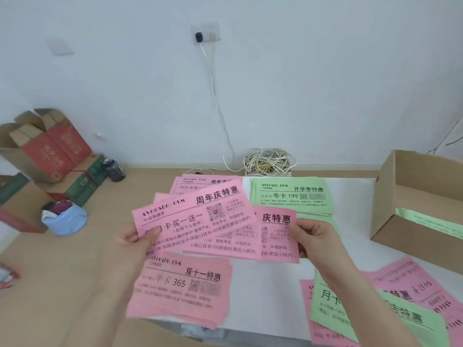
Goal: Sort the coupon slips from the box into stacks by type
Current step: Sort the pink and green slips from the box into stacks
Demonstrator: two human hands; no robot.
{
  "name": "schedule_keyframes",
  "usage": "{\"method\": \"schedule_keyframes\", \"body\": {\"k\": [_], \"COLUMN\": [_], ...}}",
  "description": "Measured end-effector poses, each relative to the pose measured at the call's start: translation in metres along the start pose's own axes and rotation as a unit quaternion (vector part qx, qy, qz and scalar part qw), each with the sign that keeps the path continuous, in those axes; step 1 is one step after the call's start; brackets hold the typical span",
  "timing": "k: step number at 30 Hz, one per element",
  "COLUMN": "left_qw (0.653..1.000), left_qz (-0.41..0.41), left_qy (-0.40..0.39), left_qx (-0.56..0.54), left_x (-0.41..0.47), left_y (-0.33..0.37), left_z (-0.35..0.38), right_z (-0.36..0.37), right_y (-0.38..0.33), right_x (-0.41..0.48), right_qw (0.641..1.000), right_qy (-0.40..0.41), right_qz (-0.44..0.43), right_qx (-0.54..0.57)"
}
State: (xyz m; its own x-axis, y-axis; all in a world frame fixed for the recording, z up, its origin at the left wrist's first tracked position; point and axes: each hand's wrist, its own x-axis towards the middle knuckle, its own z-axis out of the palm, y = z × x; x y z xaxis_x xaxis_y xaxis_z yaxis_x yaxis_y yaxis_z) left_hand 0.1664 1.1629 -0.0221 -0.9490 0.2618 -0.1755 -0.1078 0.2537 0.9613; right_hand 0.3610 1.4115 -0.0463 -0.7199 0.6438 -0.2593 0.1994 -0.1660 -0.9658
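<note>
Pink coupon slips [200, 221] fanned above white bench [263, 284], left hand [132, 244] pinching left edge, right hand [313, 236] pinching right edge, cardboard box [385, 196] at right

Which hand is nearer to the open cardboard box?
Right. The right hand holds pink slips left of the cardboard box; the left hand is farther left, across the slips.
</note>
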Motion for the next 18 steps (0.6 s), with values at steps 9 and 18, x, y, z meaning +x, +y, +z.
{"method": "schedule_keyframes", "body": {"k": [9,18], "left_qw": [0.996,0.986], "left_qz": [-0.044,-0.084], "left_qy": [-0.069,-0.138], "left_qx": [-0.033,0.032], "left_x": [0.098,0.134], "left_y": [-0.01,-0.029], "left_z": [-0.033,-0.035], "right_z": [0.103,0.13], "right_y": [-0.02,-0.001], "right_x": [0.057,0.07], "right_qw": [1.0,0.985], "right_qy": [-0.001,-0.014], "right_qz": [0.006,0.154], "right_qx": [0.031,0.077]}}
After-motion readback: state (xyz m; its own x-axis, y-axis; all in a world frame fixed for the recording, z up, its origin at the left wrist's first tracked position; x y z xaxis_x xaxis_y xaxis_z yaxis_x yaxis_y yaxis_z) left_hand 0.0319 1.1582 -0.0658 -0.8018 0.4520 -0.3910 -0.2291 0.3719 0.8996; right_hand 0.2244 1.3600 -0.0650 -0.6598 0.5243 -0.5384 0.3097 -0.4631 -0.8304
